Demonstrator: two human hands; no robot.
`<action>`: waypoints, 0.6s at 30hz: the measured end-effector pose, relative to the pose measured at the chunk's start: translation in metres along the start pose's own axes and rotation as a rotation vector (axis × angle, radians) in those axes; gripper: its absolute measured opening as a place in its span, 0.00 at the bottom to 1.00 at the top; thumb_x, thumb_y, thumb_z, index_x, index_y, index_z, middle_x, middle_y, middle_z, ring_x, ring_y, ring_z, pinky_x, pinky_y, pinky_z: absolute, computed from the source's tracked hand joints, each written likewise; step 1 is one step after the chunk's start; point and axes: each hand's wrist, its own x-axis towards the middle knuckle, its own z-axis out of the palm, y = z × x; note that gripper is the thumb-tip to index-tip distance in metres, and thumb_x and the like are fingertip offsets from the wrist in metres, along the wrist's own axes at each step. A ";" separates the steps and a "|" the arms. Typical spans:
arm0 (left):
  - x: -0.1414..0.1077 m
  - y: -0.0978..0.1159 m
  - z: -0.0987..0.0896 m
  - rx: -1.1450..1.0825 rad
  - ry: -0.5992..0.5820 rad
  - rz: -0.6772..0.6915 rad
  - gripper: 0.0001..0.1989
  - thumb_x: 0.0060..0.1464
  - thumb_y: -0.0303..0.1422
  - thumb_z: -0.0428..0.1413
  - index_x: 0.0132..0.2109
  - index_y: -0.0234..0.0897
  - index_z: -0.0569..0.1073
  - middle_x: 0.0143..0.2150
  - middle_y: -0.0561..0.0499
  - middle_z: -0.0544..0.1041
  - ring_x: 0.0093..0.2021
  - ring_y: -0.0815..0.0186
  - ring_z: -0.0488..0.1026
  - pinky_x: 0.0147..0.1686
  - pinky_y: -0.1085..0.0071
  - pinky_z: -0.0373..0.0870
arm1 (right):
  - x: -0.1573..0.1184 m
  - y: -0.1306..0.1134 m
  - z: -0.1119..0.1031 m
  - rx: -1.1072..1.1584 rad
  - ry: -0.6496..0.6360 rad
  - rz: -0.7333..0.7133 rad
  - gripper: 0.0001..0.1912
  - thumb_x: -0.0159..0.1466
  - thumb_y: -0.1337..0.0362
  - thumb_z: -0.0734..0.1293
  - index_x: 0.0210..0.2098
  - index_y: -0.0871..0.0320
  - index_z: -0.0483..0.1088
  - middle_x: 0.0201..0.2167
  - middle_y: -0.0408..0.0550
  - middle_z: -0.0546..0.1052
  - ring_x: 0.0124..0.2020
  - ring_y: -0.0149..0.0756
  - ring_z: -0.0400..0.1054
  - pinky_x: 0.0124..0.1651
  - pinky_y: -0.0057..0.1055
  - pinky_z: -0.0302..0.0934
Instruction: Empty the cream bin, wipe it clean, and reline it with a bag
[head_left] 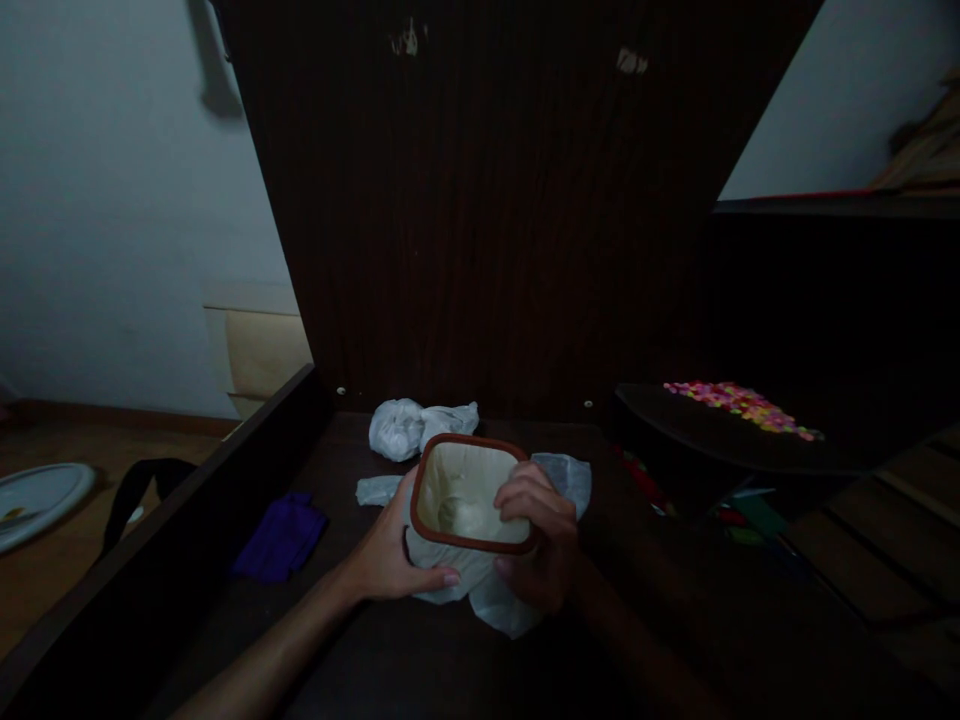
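Observation:
A small squarish bin [459,475] with a brown rim stands between my hands, its mouth tilted toward me. A thin whitish plastic bag [504,608] lines it, folding over the rim and hanging loose outside. My left hand [394,545] wraps the bin's left side, thumb along the front. At the right, my right hand [544,530] grips the rim and liner, fingers reaching inside and thumb outside. Behind the bin lies a bunched white plastic bag [397,428], apart from my hands. The bin's base is hidden by the bag and hands.
A folded purple cloth [280,537] lies at the left on the dark wooden surface [337,660]. A raised side board [187,500] borders it on the left, and a tall dark panel [480,220] rises behind. At right, a corner shelf [675,430] carries small colourful pieces [742,405].

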 end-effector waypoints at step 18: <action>-0.012 -0.001 0.012 0.025 -0.058 -0.011 0.64 0.40 0.56 0.68 0.74 0.41 0.43 0.56 0.39 0.72 0.55 0.43 0.73 0.61 0.38 0.66 | -0.017 -0.001 -0.006 0.457 -0.077 0.551 0.70 0.45 0.36 0.77 0.72 0.53 0.36 0.68 0.65 0.58 0.67 0.62 0.58 0.67 0.57 0.55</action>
